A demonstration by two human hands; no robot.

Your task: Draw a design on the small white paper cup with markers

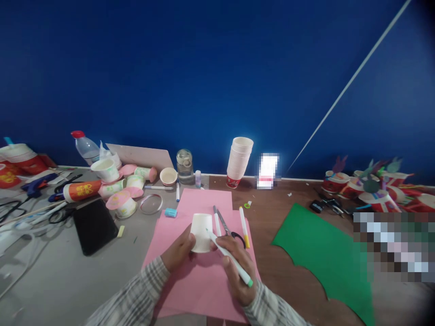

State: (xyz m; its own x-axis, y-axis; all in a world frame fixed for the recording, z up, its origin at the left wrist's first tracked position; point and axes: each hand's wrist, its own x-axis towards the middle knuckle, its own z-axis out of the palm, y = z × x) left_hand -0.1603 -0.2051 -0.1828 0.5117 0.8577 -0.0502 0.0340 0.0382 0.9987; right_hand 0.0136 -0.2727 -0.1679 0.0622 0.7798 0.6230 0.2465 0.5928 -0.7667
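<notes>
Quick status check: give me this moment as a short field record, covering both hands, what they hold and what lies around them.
left hand: grips white paper cup, upside down
right hand: holds green-capped marker, tip at the cup's side
under hands: pink paper sheet
beside cup: scissors, yellow marker, grey marker
right: green paper sheet
back: cup stack, glass jar

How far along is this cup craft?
Done: several decorated cups lie finished at the left. In hand: the left hand holds an upturned white paper cup while the right hand puts a green marker to it. Left: that cup looks blank, and the cup stack is unused.
</notes>
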